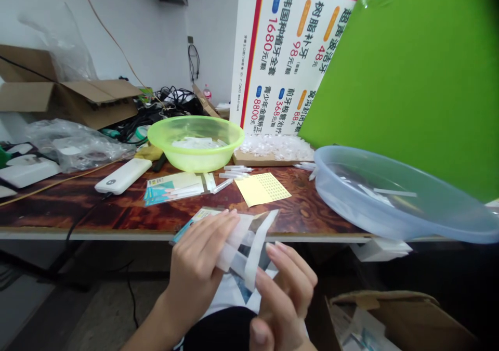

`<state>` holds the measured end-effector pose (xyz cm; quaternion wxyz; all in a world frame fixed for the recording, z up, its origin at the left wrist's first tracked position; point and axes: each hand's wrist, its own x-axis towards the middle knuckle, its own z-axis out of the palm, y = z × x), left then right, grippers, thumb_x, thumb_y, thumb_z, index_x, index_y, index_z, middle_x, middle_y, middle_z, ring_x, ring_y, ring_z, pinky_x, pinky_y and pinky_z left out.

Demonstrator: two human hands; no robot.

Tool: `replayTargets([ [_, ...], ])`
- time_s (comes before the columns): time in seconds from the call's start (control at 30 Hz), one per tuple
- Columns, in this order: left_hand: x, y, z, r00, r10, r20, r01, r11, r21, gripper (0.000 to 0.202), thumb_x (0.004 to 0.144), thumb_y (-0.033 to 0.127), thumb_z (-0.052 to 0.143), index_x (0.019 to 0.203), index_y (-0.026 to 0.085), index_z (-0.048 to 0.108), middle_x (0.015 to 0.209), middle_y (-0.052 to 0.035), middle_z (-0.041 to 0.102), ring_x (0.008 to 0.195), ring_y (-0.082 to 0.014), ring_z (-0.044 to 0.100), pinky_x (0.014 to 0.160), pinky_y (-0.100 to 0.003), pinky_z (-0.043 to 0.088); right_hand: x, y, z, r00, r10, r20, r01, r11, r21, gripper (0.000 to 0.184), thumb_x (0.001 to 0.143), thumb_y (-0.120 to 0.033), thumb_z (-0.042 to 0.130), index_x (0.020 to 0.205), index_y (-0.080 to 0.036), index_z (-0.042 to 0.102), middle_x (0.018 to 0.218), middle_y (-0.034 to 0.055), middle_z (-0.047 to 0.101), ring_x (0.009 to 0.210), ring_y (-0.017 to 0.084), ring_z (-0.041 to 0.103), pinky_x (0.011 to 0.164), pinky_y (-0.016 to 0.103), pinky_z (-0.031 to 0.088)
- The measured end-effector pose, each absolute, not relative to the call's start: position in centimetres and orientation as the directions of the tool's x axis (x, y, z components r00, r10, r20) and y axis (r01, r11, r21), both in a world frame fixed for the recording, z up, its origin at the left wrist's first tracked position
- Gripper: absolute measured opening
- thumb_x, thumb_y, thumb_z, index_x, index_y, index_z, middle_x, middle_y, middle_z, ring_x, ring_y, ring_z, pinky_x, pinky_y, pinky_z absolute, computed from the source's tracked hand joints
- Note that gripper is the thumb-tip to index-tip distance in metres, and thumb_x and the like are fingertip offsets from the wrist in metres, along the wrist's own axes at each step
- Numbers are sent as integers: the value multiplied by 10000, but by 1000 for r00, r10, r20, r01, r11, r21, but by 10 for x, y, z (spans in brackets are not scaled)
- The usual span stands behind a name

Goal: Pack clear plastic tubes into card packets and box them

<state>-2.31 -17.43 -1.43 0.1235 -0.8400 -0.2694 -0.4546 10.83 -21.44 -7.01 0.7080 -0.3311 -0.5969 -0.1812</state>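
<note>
My left hand (202,252) is closed around a clear plastic bag (268,252) and a whitish, translucent piece (234,257) at the table's front edge. A white strip (256,249) runs along the bag's right side. My right hand (286,288) is beside this strip, its fingers bent and apart, the thumb well away from them. One fingertip appears to touch the strip's lower end. Partly behind my left hand lies a printed card packet (195,220). Beyond the hands are more blue-and-white packets (175,187) and a yellow sticker sheet (263,189).
A yellow-green basin (195,158) with white pieces stands at the back. A blue basin (374,216) overhangs the right front edge. Between them, small clear parts (276,147) are heaped on cardboard. A white power bank (123,176) lies left. An open carton (409,314) is below right.
</note>
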Motion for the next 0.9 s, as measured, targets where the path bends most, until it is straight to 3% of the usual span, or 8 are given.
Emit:
replayTargets([
  [0.1,-25,-177,-14,437,312,844,574,-819,6,330,928,99,451,1226,78,593,1183,-159,711,1145,-205,647,1017,-327,479,110,-218,-71,155,90,984,675,717,-172,407,971,-292,382,1322,-206,569,1166,105,641,1078,336,549,872,534,454],
  [0.27,-37,-187,-5,504,232,832,617,-771,-158,293,935,72,440,1158,25,624,1116,-182,729,1103,-245,668,999,-362,485,107,-233,-71,191,262,946,692,647,-318,367,817,-137,574,1141,-296,641,1085,67,701,1081,362,587,842,555,502],
  [0.43,-47,-192,7,615,170,770,629,-694,-349,274,931,27,436,1104,36,648,1076,-153,748,1028,-287,700,958,-413,485,98,-224,-70,198,189,962,652,707,-273,358,802,-66,435,1068,-206,630,1208,101,631,1089,314,578,879,533,474],
  [0.6,-43,-192,3,611,159,775,608,-722,-331,257,958,62,422,1081,39,647,1040,-146,760,990,-281,717,902,-405,519,95,-219,-68,124,269,955,582,760,-290,477,733,-6,433,1150,-175,591,1380,118,502,1208,317,506,949,549,440],
  [0.73,-39,-192,-1,555,200,808,616,-751,-237,274,972,73,395,1087,45,642,1031,-141,763,1000,-257,716,894,-382,535,96,-222,-66,35,312,949,611,745,-267,536,724,-36,456,1229,-176,568,1403,129,450,1242,324,463,980,540,421],
  [0.8,-37,-191,-2,521,225,823,623,-759,-187,289,973,83,382,1103,48,638,1041,-142,760,1023,-246,707,909,-373,532,92,-223,-66,83,303,949,629,723,-286,526,756,-61,460,1253,-189,575,1369,135,468,1215,334,475,951,539,429],
  [0.9,-34,-191,-4,509,246,825,611,-778,-145,294,947,71,397,1120,56,635,1064,-132,755,1050,-234,694,940,-364,520,83,-224,-70,284,184,941,656,678,-331,532,787,-50,450,1265,-229,605,1211,106,566,1100,315,514,888,509,430],
])
